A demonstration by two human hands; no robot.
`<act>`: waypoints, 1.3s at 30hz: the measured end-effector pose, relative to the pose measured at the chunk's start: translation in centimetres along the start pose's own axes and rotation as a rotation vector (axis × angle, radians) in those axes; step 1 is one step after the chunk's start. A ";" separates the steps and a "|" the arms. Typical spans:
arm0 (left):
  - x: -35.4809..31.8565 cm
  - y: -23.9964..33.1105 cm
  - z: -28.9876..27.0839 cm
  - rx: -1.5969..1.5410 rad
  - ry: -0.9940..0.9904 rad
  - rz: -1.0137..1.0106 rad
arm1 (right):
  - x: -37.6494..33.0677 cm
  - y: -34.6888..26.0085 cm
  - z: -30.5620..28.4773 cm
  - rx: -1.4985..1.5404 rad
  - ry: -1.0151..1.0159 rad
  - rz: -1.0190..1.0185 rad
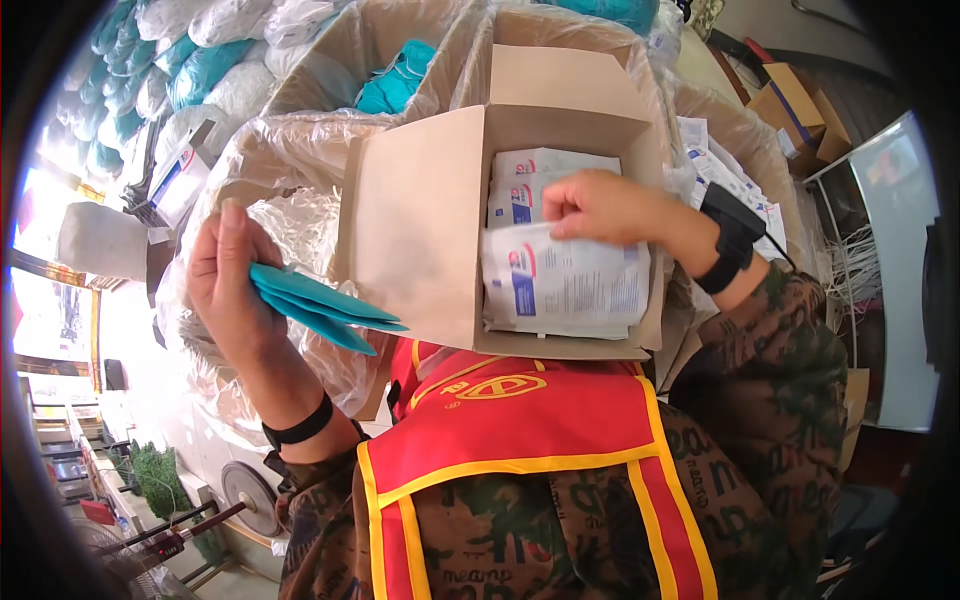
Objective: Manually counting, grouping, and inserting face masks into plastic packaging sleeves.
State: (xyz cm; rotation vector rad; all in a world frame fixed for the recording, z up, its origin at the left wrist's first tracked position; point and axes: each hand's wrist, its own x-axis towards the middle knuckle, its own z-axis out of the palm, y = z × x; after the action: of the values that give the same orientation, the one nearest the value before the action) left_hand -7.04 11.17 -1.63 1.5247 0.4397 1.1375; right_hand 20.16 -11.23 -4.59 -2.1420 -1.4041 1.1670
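My left hand (236, 280) is raised at the left, its thumb and fingers closed on a few folded teal fabric pieces (318, 302), which fan out to the right. Just in front of me stands an open cardboard box (415, 225) with its flaps spread. Inside it lie flat white printed packets (565, 285), overlapping in a row. With fingers curled, my right hand (600, 207) reaches into the box from the right and pinches the upper edge of the nearest packet. Part of the packets behind is hidden under that hand.
Plastic-lined cartons surround the box: one holds white strips (300, 225), another a teal bundle (398, 80), and a right-hand one more white packets (735, 175). Bagged teal and white goods (205, 65) are heaped at the far left. A pale panel (895, 270) stands at the right.
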 end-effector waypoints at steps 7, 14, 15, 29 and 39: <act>-1.1 -1.0 1.8 0.043 -0.123 -0.053 | 5.6 5.3 -1.4 -0.603 0.332 -0.051; -2.0 -1.6 3.0 0.043 -0.208 -0.101 | 6.9 5.0 0.2 -0.692 0.416 0.012; -2.1 -1.6 3.2 0.045 -0.210 -0.109 | 7.1 5.1 0.3 -0.696 0.416 0.006; -2.3 -1.4 7.3 0.092 -0.408 -0.248 | -3.6 -1.1 -0.8 -0.397 0.584 -0.381; -4.7 0.3 12.1 0.030 -0.630 -0.184 | -9.5 -4.8 1.4 -0.441 0.877 -0.586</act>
State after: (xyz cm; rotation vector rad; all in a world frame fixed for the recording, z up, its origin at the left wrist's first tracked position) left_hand 0.76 0.82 -2.21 1.7302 0.1587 0.4672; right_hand 14.43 -17.51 1.94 -1.8572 -1.7004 -0.3068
